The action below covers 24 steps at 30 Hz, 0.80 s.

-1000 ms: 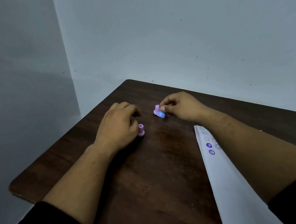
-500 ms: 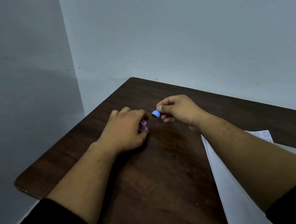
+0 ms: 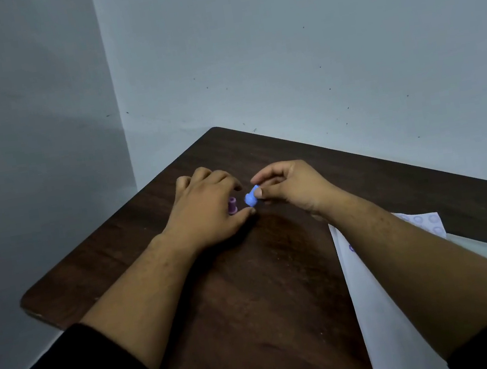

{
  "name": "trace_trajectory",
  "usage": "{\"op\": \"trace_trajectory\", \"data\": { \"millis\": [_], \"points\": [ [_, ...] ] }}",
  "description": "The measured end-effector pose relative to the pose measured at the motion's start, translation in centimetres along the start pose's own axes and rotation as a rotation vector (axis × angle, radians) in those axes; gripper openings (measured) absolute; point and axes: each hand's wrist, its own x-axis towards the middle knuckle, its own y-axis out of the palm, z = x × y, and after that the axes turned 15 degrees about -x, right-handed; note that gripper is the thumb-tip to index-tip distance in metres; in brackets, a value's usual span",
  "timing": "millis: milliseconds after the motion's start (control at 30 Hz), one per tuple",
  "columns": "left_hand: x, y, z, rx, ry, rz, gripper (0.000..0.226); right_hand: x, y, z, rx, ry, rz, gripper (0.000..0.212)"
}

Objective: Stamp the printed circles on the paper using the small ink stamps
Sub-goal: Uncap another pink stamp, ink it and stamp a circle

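Blue stamp [image 3: 252,198] lifted clear, forearm [image 3: 404,255] probably hiding paper's [image 3: 382,321] circles

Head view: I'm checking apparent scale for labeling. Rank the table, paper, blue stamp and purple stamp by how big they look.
1. Table
2. Paper, partly hidden by the right arm
3. Blue stamp and purple stamp: both tiny and partly covered, too alike to rank.

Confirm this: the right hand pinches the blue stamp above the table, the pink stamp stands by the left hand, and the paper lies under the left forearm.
Not quite. The head view shows the paper lying under the right forearm, not the left. The rest holds: the right hand pinches the blue stamp above the table, and the pink stamp stands by the left hand.
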Motion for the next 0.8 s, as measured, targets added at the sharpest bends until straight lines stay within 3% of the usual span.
{"op": "trace_trajectory", "data": {
  "millis": [267, 333, 500, 700, 800],
  "points": [
    [0.2, -0.1, -0.4, 0.017, 0.031, -0.061, 0.039, -0.8, -0.1, 0.6, 0.069, -0.034, 0.002, 0.022],
    [0.2, -0.1, -0.5, 0.007, 0.018, -0.051, 0.043, -0.8, -0.5, 0.6, -0.015, -0.046, 0.001, 0.023],
    [0.2, 0.2, -0.3, -0.002, 0.0, -0.013, 0.061, 0.2, -0.8, 0.3, -0.503, -0.086, -0.004, 0.025],
    [0.3, 0.4, -0.1, -0.004, 0.0, 0.025, 0.066, 0.8, -0.8, 1.0, -0.54, -0.084, 0.136, 0.038],
    [0.3, 0.5, 0.1, -0.01, 0.002, 0.04, 0.066, 1.7, -2.7, 1.3, -0.542, -0.1, -0.007, 0.03]
  ]
}}
